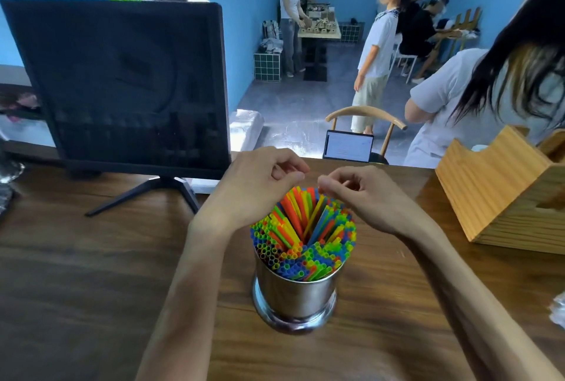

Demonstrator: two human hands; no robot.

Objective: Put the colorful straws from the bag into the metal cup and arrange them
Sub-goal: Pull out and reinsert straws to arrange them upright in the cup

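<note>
metal cup (295,292) unlabelled, straws (302,233) plain

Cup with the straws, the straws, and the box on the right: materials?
Shiny cylindrical metal cup: looks like polished stainless steel, mirror reflections on its wall and flared base. Thin multicoloured straws: probably plastic, bright uniform colours, thin hollow tubes. Pale slanted wooden box: likely pine, unpainted, with clear grain lines.

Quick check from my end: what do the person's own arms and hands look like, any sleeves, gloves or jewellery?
Both forearms are bare up to the frame edge, with no sleeves showing. The left hand and right hand wear no gloves, and no rings, watch or bracelets are visible. No marks stand out.
</note>
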